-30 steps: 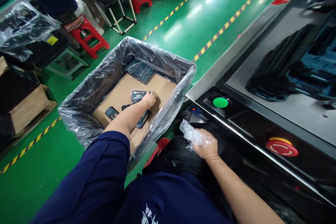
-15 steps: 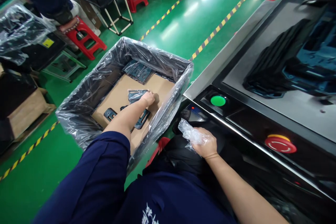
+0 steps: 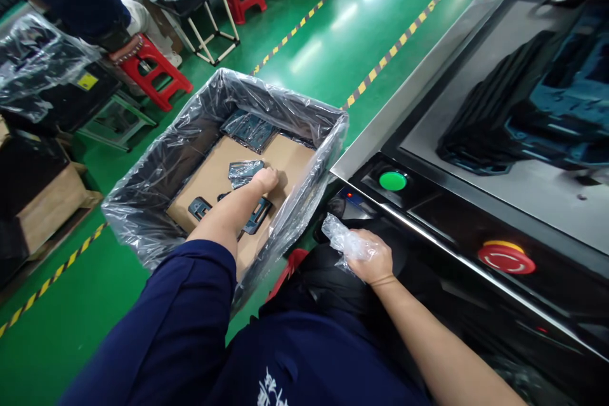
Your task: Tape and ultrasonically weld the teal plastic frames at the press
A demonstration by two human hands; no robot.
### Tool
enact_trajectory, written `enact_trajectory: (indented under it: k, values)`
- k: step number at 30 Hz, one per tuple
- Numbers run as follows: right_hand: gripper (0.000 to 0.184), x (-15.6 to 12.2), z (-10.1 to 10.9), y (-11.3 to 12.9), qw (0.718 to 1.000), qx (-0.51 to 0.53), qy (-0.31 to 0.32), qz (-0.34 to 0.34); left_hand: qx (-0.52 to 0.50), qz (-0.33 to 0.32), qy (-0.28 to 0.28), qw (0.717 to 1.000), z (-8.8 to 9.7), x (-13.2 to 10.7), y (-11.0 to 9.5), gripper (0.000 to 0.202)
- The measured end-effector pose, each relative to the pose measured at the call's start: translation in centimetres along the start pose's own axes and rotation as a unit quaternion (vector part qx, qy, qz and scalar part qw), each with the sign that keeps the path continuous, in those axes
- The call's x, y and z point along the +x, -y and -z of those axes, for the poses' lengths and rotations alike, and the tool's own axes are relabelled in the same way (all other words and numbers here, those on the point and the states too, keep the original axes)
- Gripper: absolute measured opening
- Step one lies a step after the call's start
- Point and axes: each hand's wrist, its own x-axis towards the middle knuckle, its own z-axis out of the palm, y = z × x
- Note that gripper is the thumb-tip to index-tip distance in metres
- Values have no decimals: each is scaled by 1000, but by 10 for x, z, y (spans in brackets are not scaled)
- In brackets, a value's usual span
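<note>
Although the left hand (image 3: 269, 179) now covers less of the wrapped part (image 3: 243, 171), I cannot tell whether it grips. The part lies inside the box (image 3: 178, 155), seemingly laid down already. Beside the box, the right hand (image 3: 373, 259) clasps crumpled clear plastic (image 3: 339, 237).

A dark blue-grey plastic part (image 3: 242, 171), sealed in clear glossy film, lies face-up on the brown cardboard sheet (image 3: 297, 155) inside a plastic-lined box (image 3: 157, 216), about midway between the box's near and far sides. Flat and roughly four-sided, the part runs lengthwise from left to right, its film creased and catching white highlights. Its right end meets the fingers of the left hand (image 3: 269, 179); the grip itself is hidden. To the right, outside the box, a crumpled bunch of clear plastic film (image 3: 345, 238) bulges from the right hand (image 3: 375, 260), its loose end pointing far and left.
</note>
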Motion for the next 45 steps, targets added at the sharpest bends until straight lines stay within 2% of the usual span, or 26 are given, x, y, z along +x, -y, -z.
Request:
enact_trajectory:
  k: [3,6,9,14,18,23,30,35,36,37,41,45]
  values:
    - [24,0,-1,0,1000,2,-10,7,51,-12,-9,999,20,-7,7,32]
    - [21,1,0,2,1000,8,-9,5,80,-25,-51,995,46,-21,18,24]
    - [23,0,1,4,1000,9,-13,2,88,-25,-121,988,70,-43,31,13]
    - [25,-2,1,5,1000,-3,-29,8,68,-21,-250,966,94,-87,45,20]
    - [28,-4,-1,5,999,6,-32,12,39,-35,-317,947,96,-123,40,19]
    - [28,-6,-1,6,1000,10,-24,9,-2,-56,-368,928,87,-157,27,19]
    - [29,-8,-1,5,1000,14,-4,-8,-71,-73,-403,909,84,-177,18,16]
    - [28,-9,-3,5,1000,18,-10,-6,-132,-99,-461,872,88,-185,14,16]
    - [28,-9,-3,5,1000,18,-16,-2,-145,-91,-463,870,88,-184,15,18]
    - [28,-8,-3,6,1000,18,-24,2,-143,-68,-449,879,88,-181,16,22]
    - [26,-6,-1,8,1000,21,-22,3,-36,57,-293,954,84,-158,21,37]
    - [26,-6,0,8,999,31,1,-14,44,69,-168,982,69,-130,22,32]
